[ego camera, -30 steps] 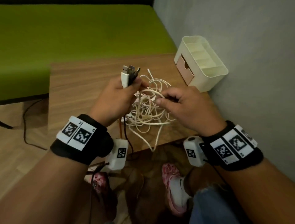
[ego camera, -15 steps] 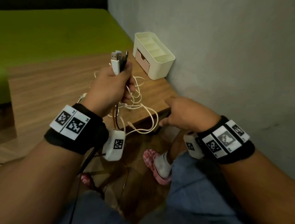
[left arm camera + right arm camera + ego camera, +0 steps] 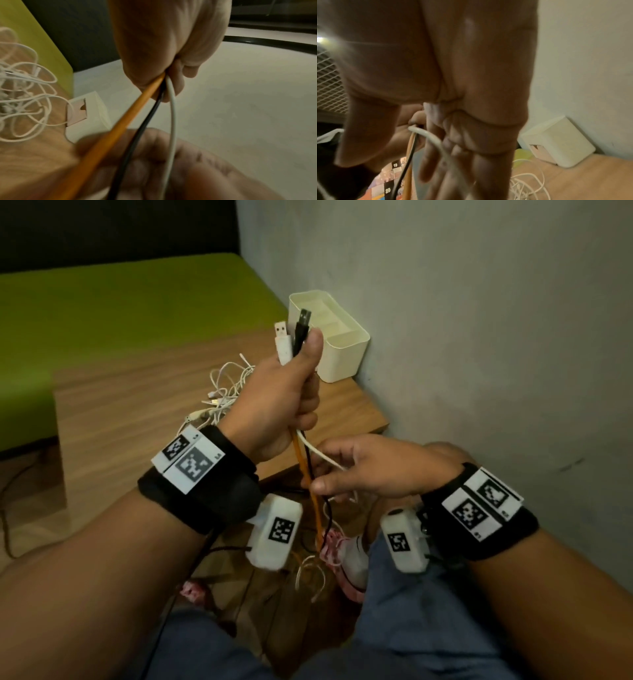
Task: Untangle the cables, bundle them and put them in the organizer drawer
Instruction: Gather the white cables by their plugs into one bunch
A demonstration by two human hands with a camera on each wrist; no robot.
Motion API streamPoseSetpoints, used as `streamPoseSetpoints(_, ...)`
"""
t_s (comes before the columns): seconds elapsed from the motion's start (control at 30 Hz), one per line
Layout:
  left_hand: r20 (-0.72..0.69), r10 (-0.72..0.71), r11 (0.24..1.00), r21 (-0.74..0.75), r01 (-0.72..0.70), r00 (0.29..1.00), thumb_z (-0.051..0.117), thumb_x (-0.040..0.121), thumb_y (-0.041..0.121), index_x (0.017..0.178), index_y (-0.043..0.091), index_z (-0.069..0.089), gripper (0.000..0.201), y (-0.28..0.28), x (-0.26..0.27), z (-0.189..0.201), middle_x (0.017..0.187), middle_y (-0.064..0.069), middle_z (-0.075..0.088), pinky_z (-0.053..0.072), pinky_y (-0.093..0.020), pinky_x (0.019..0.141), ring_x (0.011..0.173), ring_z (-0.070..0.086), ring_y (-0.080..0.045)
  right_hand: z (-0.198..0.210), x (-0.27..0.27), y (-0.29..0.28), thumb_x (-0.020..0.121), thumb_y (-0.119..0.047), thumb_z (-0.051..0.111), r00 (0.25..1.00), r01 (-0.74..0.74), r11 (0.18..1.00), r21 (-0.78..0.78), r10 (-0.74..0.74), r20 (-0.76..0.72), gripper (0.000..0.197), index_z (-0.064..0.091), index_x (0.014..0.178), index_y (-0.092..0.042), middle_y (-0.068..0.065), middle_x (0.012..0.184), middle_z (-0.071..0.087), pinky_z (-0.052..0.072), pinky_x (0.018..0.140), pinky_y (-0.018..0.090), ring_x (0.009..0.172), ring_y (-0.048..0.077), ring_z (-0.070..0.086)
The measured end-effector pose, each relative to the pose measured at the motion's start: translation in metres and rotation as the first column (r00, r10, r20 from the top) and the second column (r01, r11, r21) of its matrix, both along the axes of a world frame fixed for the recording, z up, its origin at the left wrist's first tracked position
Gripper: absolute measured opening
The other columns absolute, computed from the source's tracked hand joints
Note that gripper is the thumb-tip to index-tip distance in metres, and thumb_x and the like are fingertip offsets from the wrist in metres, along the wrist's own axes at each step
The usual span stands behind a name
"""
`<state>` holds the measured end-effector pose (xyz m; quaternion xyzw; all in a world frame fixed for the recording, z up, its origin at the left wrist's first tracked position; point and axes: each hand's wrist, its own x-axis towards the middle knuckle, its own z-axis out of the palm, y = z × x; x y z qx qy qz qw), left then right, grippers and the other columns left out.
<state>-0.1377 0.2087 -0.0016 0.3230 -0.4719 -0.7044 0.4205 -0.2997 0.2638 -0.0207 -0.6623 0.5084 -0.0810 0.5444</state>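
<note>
My left hand is raised above the wooden table's near right corner and grips three cables in a fist. A white USB plug and a black USB plug stick out of its top. An orange cable, a black cable and a white cable hang from it. Just below, my right hand closes thumb and fingers around these hanging cables. A tangle of thin white cables lies on the table. The cream organizer stands by the wall, its pink drawer shut.
A grey wall runs close along the right. A green couch lies behind the table. The cable ends dangle over the floor near a pink shoe and my knees.
My right hand left the tangle, dropped past the table edge and came up under my left fist onto the hanging cables. My left hand rose with the plugs; the tangle now lies on the table.
</note>
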Motion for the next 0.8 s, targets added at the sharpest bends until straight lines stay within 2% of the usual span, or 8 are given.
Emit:
streamPoseSetpoints(0.1, 0.008, -0.050, 0.995, 0.085, 0.049, 0.999, 0.054, 0.097, 0.030, 0.073, 0.024, 0.031, 0.034, -0.011, 0.011, -0.022, 0.059, 0.006, 0.018, 0.019, -0.020, 0.038, 0.047, 0.013, -0.008, 0.001, -0.003, -0.012, 0.070, -0.061, 0.073, 0.991, 0.041, 0.985, -0.168, -0.061, -0.116, 0.062, 0.061, 0.125, -0.036, -0.014, 0.120, 0.067, 0.049, 0.102, 0.041, 0.112, 0.002, 0.062)
streamPoseSetpoints(0.2, 0.062, -0.058, 0.991, 0.126, 0.050, 0.996, 0.052, 0.084, 0.018, 0.073, 0.022, 0.031, 0.024, -0.016, 0.020, -0.042, 0.059, 0.005, 0.019, 0.016, -0.021, 0.040, 0.046, 0.014, -0.008, 0.008, 0.001, -0.027, 0.087, -0.037, 0.071, 0.958, 0.272, 0.892, -0.360, -0.286, 0.016, 0.043, 0.060, 0.128, -0.031, -0.015, 0.119, 0.064, 0.052, 0.098, 0.034, 0.106, 0.002, 0.061)
streamPoseSetpoints(0.3, 0.123, -0.069, 0.987, 0.155, 0.050, 0.990, 0.045, 0.088, 0.007, 0.073, 0.021, 0.033, 0.023, -0.020, 0.026, -0.060, 0.059, 0.004, 0.023, 0.012, -0.026, 0.047, 0.049, 0.015, -0.010, 0.008, 0.012, -0.047, 0.091, -0.025, 0.069, 0.918, 0.396, 0.788, -0.472, -0.349, 0.188, 0.043, 0.059, 0.132, -0.027, -0.012, 0.118, 0.065, 0.053, 0.093, 0.030, 0.103, 0.007, 0.062)
streamPoseSetpoints(0.43, 0.218, -0.111, 0.985, 0.152, 0.078, 0.970, 0.040, 0.094, 0.001, 0.076, 0.018, 0.036, 0.025, -0.022, 0.029, -0.071, 0.059, 0.002, 0.027, 0.014, -0.032, 0.052, 0.051, 0.020, -0.013, -0.002, 0.029, -0.071, 0.090, -0.029, 0.070, 0.960, 0.280, 0.773, -0.569, -0.237, 0.150, 0.042, 0.061, 0.132, -0.030, -0.013, 0.121, 0.063, 0.052, 0.093, 0.027, 0.105, 0.003, 0.062)
streamPoseSetpoints(0.57, 0.228, -0.152, 0.984, 0.131, 0.124, 0.962, 0.045, 0.098, 0.005, 0.079, 0.017, 0.038, 0.024, -0.029, 0.040, -0.081, 0.060, 0.001, 0.026, 0.021, -0.029, 0.048, 0.049, 0.023, -0.013, -0.018, 0.043, -0.093, 0.087, -0.016, 0.073, 0.976, 0.216, 0.777, -0.591, -0.188, 0.110, 0.018, 0.077, 0.104, -0.016, -0.007, 0.099, 0.070, 0.051, 0.084, 0.020, 0.093, 0.003, 0.065)
streamPoseSetpoints(0.67, 0.186, -0.192, 0.975, 0.146, 0.166, 0.964, 0.046, 0.100, 0.009, 0.085, 0.018, 0.041, 0.018, -0.035, 0.053, -0.084, 0.059, 0.004, 0.023, 0.014, -0.029, 0.048, 0.047, 0.018, -0.010, -0.025, 0.048, -0.104, 0.085, -0.017, 0.075, 0.975, 0.221, 0.796, -0.563, -0.186, 0.119, 0.017, 0.078, 0.101, -0.015, -0.006, 0.098, 0.070, 0.050, 0.081, 0.016, 0.091, 0.005, 0.065)
streamPoseSetpoints(0.73, 0.165, -0.181, 0.978, 0.133, 0.160, 0.970, 0.049, 0.097, 0.013, 0.093, 0.017, 0.043, 0.008, -0.042, 0.062, -0.084, 0.058, 0.005, 0.024, 0.013, -0.028, 0.048, 0.048, 0.017, -0.010, -0.026, 0.053, -0.112, 0.084, -0.020, 0.077, 0.976, 0.216, 0.807, -0.550, -0.177, 0.124, 0.021, 0.077, 0.104, -0.018, -0.005, 0.103, 0.069, 0.051, 0.084, 0.020, 0.096, 0.008, 0.064)
streamPoseSetpoints(0.8, 0.172, -0.159, 0.983, 0.122, 0.139, 0.972, 0.047, 0.098, 0.011, 0.089, 0.018, 0.042, 0.012, -0.048, 0.069, -0.084, 0.058, 0.004, 0.024, 0.015, -0.028, 0.048, 0.049, 0.018, -0.011, -0.024, 0.060, -0.120, 0.083, -0.020, 0.077, 0.981, 0.192, 0.835, -0.516, -0.157, 0.111, 0.022, 0.076, 0.105, -0.023, -0.010, 0.102, 0.069, 0.052, 0.086, 0.025, 0.097, 0.008, 0.064)
